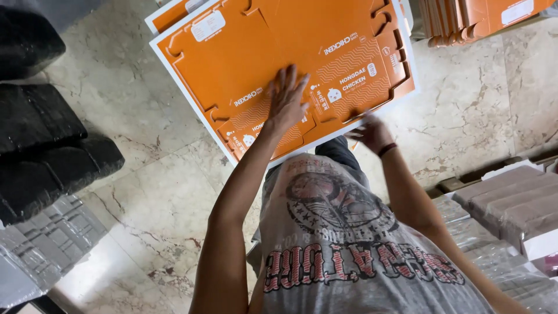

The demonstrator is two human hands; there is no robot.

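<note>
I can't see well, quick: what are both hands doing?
Left hand: open, flat on the orange cardboard sheet.
Right hand: blurred at the sheet's near edge; grip cannot be told.

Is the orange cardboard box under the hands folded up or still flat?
Flat: the orange box blank lies spread on the stack, die-cut flaps unfolded, left hand pressed on it.
</note>
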